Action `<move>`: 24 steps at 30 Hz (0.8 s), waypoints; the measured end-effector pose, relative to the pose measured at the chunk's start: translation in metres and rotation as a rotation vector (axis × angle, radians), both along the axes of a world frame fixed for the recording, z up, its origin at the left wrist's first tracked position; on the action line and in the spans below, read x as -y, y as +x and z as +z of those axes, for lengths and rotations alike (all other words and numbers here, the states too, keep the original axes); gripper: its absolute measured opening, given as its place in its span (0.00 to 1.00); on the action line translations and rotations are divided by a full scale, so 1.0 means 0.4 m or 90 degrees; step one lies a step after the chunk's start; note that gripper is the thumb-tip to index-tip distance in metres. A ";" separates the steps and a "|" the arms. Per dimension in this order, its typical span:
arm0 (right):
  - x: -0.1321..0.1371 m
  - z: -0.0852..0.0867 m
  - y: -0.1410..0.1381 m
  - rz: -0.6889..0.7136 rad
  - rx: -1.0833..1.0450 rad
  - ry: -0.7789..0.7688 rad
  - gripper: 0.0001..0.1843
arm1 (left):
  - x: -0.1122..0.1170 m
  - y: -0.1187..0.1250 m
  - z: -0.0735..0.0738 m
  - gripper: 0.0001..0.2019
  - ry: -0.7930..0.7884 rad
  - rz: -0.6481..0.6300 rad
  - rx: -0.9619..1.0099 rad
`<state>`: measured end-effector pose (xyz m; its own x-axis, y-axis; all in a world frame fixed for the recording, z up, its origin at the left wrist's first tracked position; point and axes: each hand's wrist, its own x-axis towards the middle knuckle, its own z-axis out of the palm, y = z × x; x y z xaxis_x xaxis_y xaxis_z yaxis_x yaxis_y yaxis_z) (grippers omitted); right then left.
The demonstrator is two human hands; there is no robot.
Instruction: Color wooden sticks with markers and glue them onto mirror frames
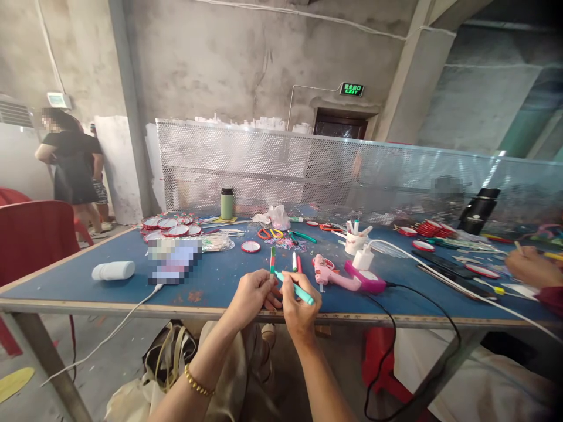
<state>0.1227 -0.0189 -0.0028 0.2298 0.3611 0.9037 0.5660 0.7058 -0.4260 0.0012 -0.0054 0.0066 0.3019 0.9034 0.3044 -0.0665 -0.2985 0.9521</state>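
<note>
At the bottom centre of the frame, the left hand (253, 296) and the right hand (301, 308) meet just over the near edge of the blue table (211, 281). The grip of the right hand is closed around a teal pen (295, 287), and the left grip pinches the pen's upper left end. The pen is in the air, slanted, low in the middle of the frame.

Just behind the hands, a green-red stick (272, 259) and two short sticks lie on the table. To the right lies a pink glue gun (328, 272), and its black cable hangs over the table edge. Beside it is a white plug (363, 258).

A white cup (354, 241) behind the plug holds several pens upright. Farther back stands a closed green flask (227, 204). What is inside it I cannot tell. Round red-rimmed discs (169, 225) are piled at the centre left. A co-worker's hand (532, 266) rests at the right edge.
</note>
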 end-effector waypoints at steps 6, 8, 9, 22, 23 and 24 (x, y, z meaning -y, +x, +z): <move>0.000 0.002 -0.002 0.013 0.023 0.002 0.10 | 0.001 0.000 0.000 0.20 0.000 0.003 0.007; 0.000 0.003 -0.002 0.014 0.033 0.006 0.10 | 0.000 0.000 -0.002 0.20 0.003 0.003 0.005; 0.000 0.004 -0.003 0.014 0.037 0.009 0.10 | -0.001 0.001 -0.003 0.20 0.006 0.003 0.004; 0.000 0.004 -0.002 0.011 -0.002 -0.011 0.11 | -0.006 0.002 -0.008 0.21 0.005 0.002 0.005; -0.001 0.004 -0.003 0.014 0.003 -0.006 0.10 | -0.004 0.002 -0.006 0.21 0.006 0.003 0.005; -0.002 0.004 -0.003 0.016 0.008 -0.002 0.10 | -0.003 0.002 -0.004 0.21 0.006 0.002 0.005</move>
<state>0.1216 -0.0183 -0.0013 0.2101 0.3699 0.9050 0.5536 0.7180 -0.4220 0.0021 -0.0043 0.0050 0.2968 0.9012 0.3158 -0.0739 -0.3080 0.9485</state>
